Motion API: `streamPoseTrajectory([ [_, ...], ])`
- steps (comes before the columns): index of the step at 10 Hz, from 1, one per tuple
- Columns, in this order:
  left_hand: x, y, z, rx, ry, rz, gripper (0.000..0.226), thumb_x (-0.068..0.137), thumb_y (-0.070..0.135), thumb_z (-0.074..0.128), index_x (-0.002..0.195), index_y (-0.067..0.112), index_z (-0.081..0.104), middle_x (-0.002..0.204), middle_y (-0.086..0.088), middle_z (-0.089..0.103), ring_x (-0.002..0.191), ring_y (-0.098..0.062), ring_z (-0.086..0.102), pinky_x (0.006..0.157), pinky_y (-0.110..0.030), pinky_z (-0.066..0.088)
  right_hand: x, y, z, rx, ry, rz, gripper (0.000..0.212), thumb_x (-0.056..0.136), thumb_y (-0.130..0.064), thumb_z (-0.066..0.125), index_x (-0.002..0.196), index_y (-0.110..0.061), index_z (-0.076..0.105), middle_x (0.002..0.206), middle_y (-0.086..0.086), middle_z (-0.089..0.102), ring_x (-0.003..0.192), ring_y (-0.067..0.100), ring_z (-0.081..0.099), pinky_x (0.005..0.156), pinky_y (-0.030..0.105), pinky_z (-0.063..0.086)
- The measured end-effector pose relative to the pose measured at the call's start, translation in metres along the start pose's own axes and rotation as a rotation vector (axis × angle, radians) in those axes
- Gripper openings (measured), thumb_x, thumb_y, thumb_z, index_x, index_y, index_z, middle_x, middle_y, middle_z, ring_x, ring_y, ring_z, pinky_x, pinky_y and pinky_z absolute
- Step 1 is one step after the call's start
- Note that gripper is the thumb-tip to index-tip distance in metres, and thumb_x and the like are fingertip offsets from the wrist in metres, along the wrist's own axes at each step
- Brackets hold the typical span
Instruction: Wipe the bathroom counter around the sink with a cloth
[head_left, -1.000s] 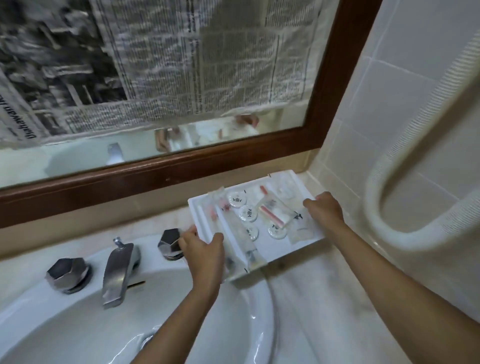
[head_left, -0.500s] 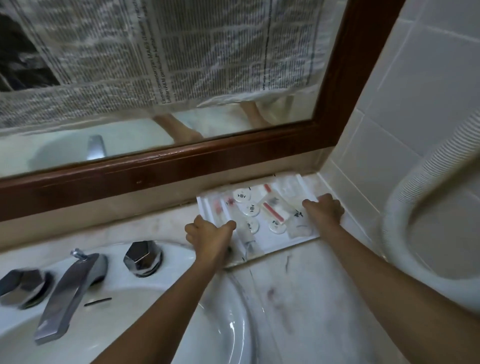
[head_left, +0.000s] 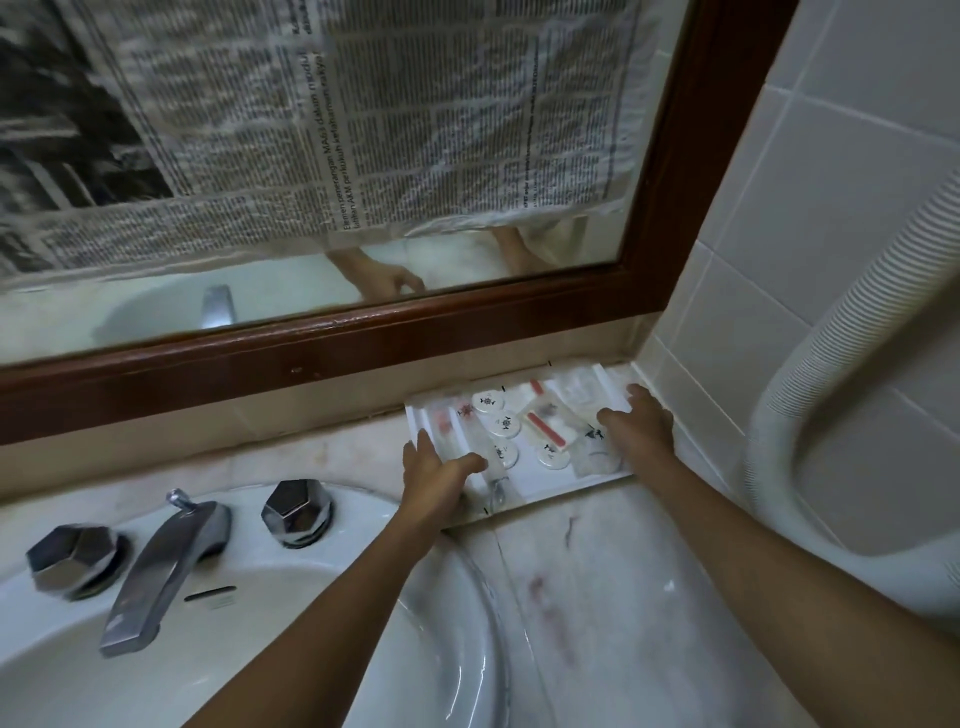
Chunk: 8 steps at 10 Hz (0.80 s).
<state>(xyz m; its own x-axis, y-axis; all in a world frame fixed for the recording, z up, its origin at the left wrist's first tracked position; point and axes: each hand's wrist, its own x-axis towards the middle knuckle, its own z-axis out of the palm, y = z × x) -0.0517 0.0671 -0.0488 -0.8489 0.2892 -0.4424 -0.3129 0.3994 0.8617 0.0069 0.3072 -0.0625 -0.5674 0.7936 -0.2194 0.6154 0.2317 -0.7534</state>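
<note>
Left hand (head_left: 436, 470) straddles the tray (head_left: 566, 480) at its left rim, thumb inside; grasp cannot be confirmed. Right hand (head_left: 636, 428) lies flat, fingers spread, on the tray's right end. Counter (head_left: 613, 597) lies nearer than both hands; no cloth visible. Risk: snagging the rim on withdrawal could scatter the loose sachets (head_left: 548, 434).

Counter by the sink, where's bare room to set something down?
Bare counter between sink, tiled wall and tray; a narrow strip between tap handle and mirror frame. Crowded: the back corner, with tray, left hand and right hand.
</note>
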Motion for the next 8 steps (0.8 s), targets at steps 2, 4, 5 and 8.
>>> streamPoseTrajectory([
  [2, 0.002, -0.007, 0.011, 0.009, -0.073, 0.034, 0.093, 0.087, 0.027, 0.066, 0.156, 0.017, 0.004, 0.163, 0.003, -0.003, 0.149, -0.02, 0.012, 0.092, -0.026, 0.029, 0.004, 0.009, -0.006, 0.039, -0.033, 0.028, 0.066, 0.084, -0.02, 0.058, 0.147, -0.017, 0.037, 0.149, 0.008, 0.038, 0.136, 0.026, 0.035, 0.104, 0.031, 0.034],
  [4, 0.005, -0.005, 0.009, 0.159, -0.071, 0.065, 0.095, 0.088, 0.035, 0.065, 0.156, 0.022, 0.001, 0.163, -0.002, -0.013, 0.151, -0.025, 0.004, 0.114, -0.037, 0.022, -0.005, 0.008, -0.013, -0.107, -0.112, -0.028, 0.069, 0.086, -0.022, 0.061, 0.148, -0.015, 0.031, 0.15, 0.008, 0.036, 0.135, 0.027, 0.037, 0.097, 0.03, 0.034],
  [5, -0.004, -0.008, 0.007, 0.259, 0.061, 0.149, 0.086, 0.089, 0.035, 0.063, 0.156, 0.019, 0.011, 0.164, -0.005, 0.001, 0.148, -0.027, 0.019, 0.113, -0.039, 0.028, -0.035, 0.007, -0.017, -0.315, 0.058, -0.186, 0.06, 0.087, -0.024, 0.062, 0.141, -0.01, 0.039, 0.139, 0.014, 0.044, 0.129, 0.03, 0.041, 0.1, 0.04, 0.04],
  [8, -0.119, -0.068, -0.048, -0.021, 0.241, 0.306, 0.041, 0.087, 0.013, 0.063, 0.123, 0.031, 0.053, 0.115, 0.011, 0.067, 0.099, 0.001, 0.062, 0.081, -0.011, 0.046, -0.194, 0.012, 0.022, -0.031, 0.075, -0.323, 0.042, 0.082, -0.01, 0.064, 0.123, -0.018, 0.059, 0.117, 0.008, 0.053, 0.115, 0.027, 0.051, 0.095, 0.038, 0.045],
])
